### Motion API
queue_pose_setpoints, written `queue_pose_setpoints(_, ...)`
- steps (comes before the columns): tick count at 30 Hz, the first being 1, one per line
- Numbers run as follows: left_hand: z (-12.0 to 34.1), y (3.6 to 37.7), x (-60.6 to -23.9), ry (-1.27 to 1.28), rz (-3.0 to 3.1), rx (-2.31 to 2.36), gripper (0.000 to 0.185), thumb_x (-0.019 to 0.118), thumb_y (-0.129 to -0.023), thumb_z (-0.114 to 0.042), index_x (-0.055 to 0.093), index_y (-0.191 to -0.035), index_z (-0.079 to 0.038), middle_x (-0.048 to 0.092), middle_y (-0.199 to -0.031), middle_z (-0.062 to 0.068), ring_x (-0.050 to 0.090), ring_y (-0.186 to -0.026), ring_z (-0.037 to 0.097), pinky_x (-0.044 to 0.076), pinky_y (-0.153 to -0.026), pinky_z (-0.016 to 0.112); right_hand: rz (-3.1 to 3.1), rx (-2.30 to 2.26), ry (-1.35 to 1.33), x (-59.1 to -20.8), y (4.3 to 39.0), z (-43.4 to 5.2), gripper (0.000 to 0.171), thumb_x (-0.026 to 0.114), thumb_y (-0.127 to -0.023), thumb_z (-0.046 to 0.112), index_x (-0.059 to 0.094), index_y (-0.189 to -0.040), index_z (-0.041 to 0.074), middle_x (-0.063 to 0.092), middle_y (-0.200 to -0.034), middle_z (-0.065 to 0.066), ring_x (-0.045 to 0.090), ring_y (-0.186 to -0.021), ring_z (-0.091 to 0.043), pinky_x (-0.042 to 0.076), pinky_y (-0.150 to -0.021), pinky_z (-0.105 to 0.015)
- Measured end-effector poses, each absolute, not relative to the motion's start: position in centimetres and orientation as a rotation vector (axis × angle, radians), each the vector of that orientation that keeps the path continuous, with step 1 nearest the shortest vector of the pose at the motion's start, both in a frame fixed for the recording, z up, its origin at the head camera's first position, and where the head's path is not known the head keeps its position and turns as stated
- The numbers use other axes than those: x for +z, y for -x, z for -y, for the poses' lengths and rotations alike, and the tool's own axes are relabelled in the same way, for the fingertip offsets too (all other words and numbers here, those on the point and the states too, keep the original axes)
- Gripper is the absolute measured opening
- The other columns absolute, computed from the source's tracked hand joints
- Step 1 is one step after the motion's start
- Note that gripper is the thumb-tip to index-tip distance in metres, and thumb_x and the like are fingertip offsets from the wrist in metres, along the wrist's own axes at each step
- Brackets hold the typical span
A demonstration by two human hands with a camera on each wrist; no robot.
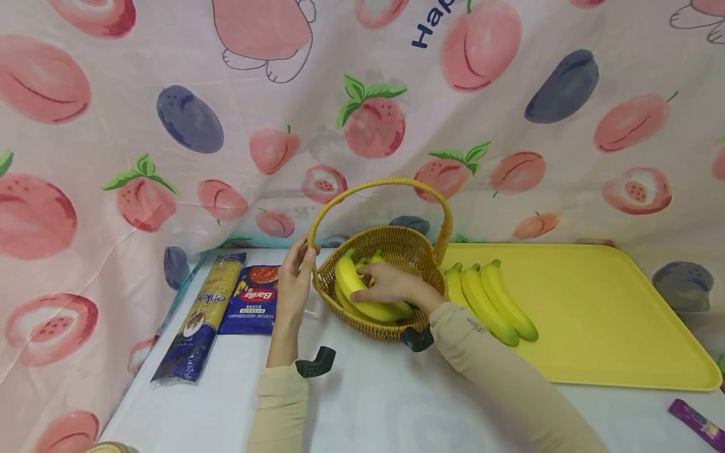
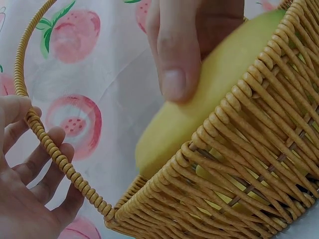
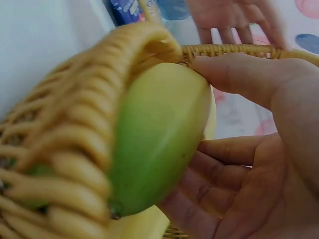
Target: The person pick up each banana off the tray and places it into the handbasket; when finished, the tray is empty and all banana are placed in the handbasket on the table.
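Note:
A wicker basket [image 1: 362, 326] with a tall arched handle [image 1: 391, 182] stands near the back of the table. Thumb and fingers of my left hand [image 1: 293, 277] hold the handle low on its left side. My right hand [image 1: 394, 283] reaches into the basket and grips a banana [image 1: 370, 308], its thumb on one side and fingers on the other. In the left wrist view this banana [image 2: 219, 74] lies along the basket's rim; its greenish end [image 3: 154, 144] shows close in the right wrist view. More bananas lie beneath it, partly hidden.
Right of the basket, three bananas [image 1: 498, 302] lie on a yellow tray [image 1: 600, 314]. A long spaghetti bag [image 1: 201, 314] and a blue Barilla packet [image 1: 249, 318] lie to the left. At the front right is a purple packet [image 1: 698, 423]. A patterned curtain [image 1: 362, 56] hangs behind.

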State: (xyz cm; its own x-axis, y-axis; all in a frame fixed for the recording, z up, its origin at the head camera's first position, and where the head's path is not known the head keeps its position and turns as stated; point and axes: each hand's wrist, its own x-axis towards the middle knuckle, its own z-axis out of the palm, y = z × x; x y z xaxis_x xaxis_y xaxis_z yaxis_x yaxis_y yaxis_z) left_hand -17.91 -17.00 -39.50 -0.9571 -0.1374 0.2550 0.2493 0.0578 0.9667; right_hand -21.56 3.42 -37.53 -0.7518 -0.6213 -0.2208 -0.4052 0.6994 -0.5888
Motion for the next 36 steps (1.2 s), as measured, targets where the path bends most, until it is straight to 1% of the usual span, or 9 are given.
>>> queue_pose_setpoints(3,17.0,18.0,-39.8,0.120,2.062,-1.956,0.037,0.049,-0.098,-0.030,0.050,-0.135,-0.022,0.060,-0.122,0.011,0.050,-0.122,0.016,0.035,-0.102,0.037,-2.494,-0.727,0.798,-37.9,21.5,-3.0,0.056,0.067,-0.085,0.041,0.055,-0.127,0.006,0.064,-0.103,-0.004,0.057,-0.083,-0.014,0.047,-0.077,-0.030)
queue_pose_setpoints(6,17.0,18.1,-39.9,0.125,2.061,-1.942,0.039,0.049,-0.098,-0.032,0.049,-0.136,-0.022,0.060,-0.122,0.011,0.050,-0.122,0.016,0.035,-0.101,0.036,-2.491,-0.731,0.800,-38.1,21.4,-2.6,0.050,0.068,-0.084,0.041,0.057,-0.121,0.007,0.065,-0.099,-0.005,0.056,-0.084,-0.015,0.047,-0.080,-0.031)
queue_pose_setpoints(9,17.0,18.1,-40.1,0.121,2.060,-1.935,0.039,0.049,-0.098,-0.034,0.049,-0.136,-0.023,0.060,-0.121,0.010,0.050,-0.122,0.016,0.035,-0.102,0.037,-2.482,-0.732,0.799,-38.2,21.3,-2.2,0.054,0.067,-0.085,0.041,0.056,-0.124,0.005,0.065,-0.104,-0.007,0.058,-0.090,-0.017,0.048,-0.085,-0.035)
queue_pose_setpoints(13,17.0,18.1,-40.1,0.119,2.065,-1.935,0.040,0.050,-0.097,-0.037,0.050,-0.135,-0.025,0.060,-0.121,0.008,0.050,-0.123,0.014,0.035,-0.104,0.039,-2.478,-0.712,0.769,-38.3,21.2,-1.9,0.064,0.065,-0.086,0.042,0.049,-0.134,0.003,0.064,-0.114,-0.009,0.059,-0.099,-0.018,0.048,-0.090,-0.037)
queue_pose_setpoints(18,16.9,18.1,-40.1,0.132,2.057,-1.940,0.039,0.050,-0.097,-0.038,0.050,-0.134,-0.025,0.060,-0.122,0.011,0.050,-0.123,0.014,0.034,-0.106,0.041,-2.487,-0.708,0.776,-38.2,21.0,-2.1,0.063,0.063,-0.087,0.042,0.048,-0.134,0.003,0.064,-0.116,-0.010,0.059,-0.101,-0.020,0.047,-0.092,-0.038)
queue_pose_setpoints(21,16.8,18.1,-40.2,0.141,2.053,-1.945,0.039,0.050,-0.097,-0.038,0.050,-0.134,-0.025,0.059,-0.123,0.014,0.050,-0.122,0.014,0.033,-0.106,0.041,-2.484,-0.754,0.769,-38.1,20.7,-2.6,0.065,0.063,-0.089,0.040,0.044,-0.138,0.004,0.062,-0.119,-0.011,0.059,-0.106,-0.022,0.047,-0.093,-0.038)
queue_pose_setpoints(25,16.7,18.2,-40.2,0.143,2.056,-1.941,0.040,0.050,-0.097,-0.038,0.050,-0.134,-0.024,0.059,-0.123,0.014,0.049,-0.123,0.015,0.033,-0.105,0.041,-2.473,-0.848,0.747,-37.8,20.2,-3.8,0.065,0.060,-0.091,0.036,0.037,-0.144,0.006,0.060,-0.121,-0.010,0.059,-0.108,-0.021,0.048,-0.091,-0.036)
queue_pose_setpoints(31,16.8,18.1,-40.0,0.134,2.056,-1.950,0.041,0.050,-0.097,-0.035,0.049,-0.136,-0.023,0.059,-0.124,0.013,0.048,-0.124,0.015,0.033,-0.106,0.041,-2.491,-0.922,0.786,-37.6,19.6,-6.0,0.059,0.057,-0.094,0.035,0.040,-0.143,0.007,0.059,-0.115,-0.004,0.057,-0.103,-0.019,0.047,-0.085,-0.033)
queue_pose_setpoints(36,16.5,16.9,-38.1,0.106,2.078,-1.982,0.041,0.047,-0.100,-0.024,0.045,-0.139,-0.013,0.055,-0.130,0.019,0.045,-0.129,0.020,0.031,-0.110,0.042,-2.500,-0.996,0.814,-37.5,18.9,-7.9,0.053,0.055,-0.095,0.032,0.042,-0.141,0.009,0.059,-0.113,-0.004,0.057,-0.103,-0.021,0.048,-0.083,-0.033)
